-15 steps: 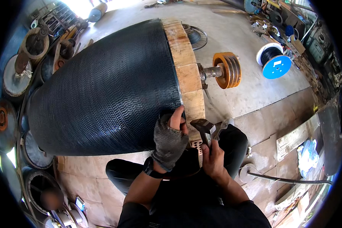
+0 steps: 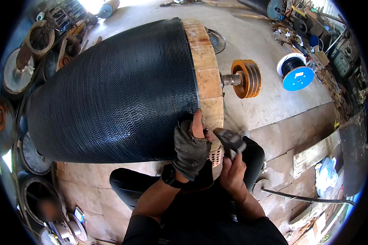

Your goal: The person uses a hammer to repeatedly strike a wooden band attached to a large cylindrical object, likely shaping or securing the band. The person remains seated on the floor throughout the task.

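A large drum (image 2: 110, 98) wound with ridged black strand lies across the view, its right end banded in pale wood blocks (image 2: 208, 85). My left hand (image 2: 192, 147), in a grey fingerless glove, is pressed at the seam between winding and wood, fingers curled and thumb up; what they pinch is hidden. My right hand (image 2: 233, 171) grips a metal hammer (image 2: 229, 139), its blurred head beside the wood's lower part, just right of my left fingers. An orange grooved pulley (image 2: 246, 78) sits on a shaft from the drum's end. My legs are under the near side.
A blue-flanged cable spool (image 2: 295, 78) stands on the floor at right. Metal drums and reels (image 2: 22, 69) crowd the left wall; scrap (image 2: 310, 45) lines the right. Boards (image 2: 313, 157), a blue plastic bag (image 2: 327, 175) and a disc-based rod (image 2: 306, 198) lie at lower right.
The hammer has shifted right and its head is now blurred by motion. My left hand stays at the seam. The whole view has moved slightly.
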The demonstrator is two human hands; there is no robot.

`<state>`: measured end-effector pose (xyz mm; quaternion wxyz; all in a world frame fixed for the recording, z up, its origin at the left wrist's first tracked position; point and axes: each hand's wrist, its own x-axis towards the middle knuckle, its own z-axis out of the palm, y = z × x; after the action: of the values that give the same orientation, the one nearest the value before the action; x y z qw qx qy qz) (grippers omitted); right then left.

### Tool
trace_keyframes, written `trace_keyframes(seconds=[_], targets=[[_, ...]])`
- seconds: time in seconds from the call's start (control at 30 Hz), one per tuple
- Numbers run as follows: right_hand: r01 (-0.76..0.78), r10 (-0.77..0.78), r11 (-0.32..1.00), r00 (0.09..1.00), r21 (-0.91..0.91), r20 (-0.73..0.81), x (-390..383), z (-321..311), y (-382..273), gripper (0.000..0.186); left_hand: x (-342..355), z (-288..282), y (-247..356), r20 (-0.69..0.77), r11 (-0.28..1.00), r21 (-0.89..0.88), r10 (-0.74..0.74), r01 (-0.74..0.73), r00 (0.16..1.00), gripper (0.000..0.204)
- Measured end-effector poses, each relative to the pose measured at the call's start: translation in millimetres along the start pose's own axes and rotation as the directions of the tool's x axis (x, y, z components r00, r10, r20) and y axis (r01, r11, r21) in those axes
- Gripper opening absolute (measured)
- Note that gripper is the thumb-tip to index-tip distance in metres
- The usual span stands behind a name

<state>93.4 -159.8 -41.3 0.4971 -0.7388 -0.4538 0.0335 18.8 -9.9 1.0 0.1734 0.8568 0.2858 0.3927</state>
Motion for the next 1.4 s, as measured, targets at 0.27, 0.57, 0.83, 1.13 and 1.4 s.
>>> trace_keyframes(seconds=[0.27, 0.57, 0.83, 1.13, 1.4], targets=[[-0.043, 0.045, 0.998, 0.998, -0.042, 0.042, 0.9, 2.5, 1.7, 0.019, -5.1, 7.5, -3.1, -0.139, 0.995, 0.02, 0.103, -0.102, 0.985, 0.071], [-0.014, 0.016, 0.997, 0.999, -0.071, 0.028, 2.3, 7.7, 3.7, 0.022, -13.1, 11.7, -7.3, -0.102, 0.995, 0.038, 0.097, -0.093, 0.99, 0.077], [0.184, -0.179, 0.983, 0.971, 0.017, -0.158, -6.1, 6.2, 15.2, 0.017, -83.4, -29.2, -17.7, 0.166, 0.985, 0.077, 0.139, -0.153, 0.976, 0.057], [0.149, -0.127, 0.984, 0.972, 0.1, -0.196, -5.7, 10.4, 4.2, 0.015, -189.4, 6.5, -60.9, 0.692, 0.987, 0.098, 0.024, -0.127, 0.721, 0.044], [-0.149, 0.177, 0.959, 0.98, 0.243, -0.095, -13.9, 10.6, -3.8, 0.023, -146.3, -12.7, -38.4, 0.715, 0.984, -0.029, -0.104, 0.177, 0.692, 0.037]])
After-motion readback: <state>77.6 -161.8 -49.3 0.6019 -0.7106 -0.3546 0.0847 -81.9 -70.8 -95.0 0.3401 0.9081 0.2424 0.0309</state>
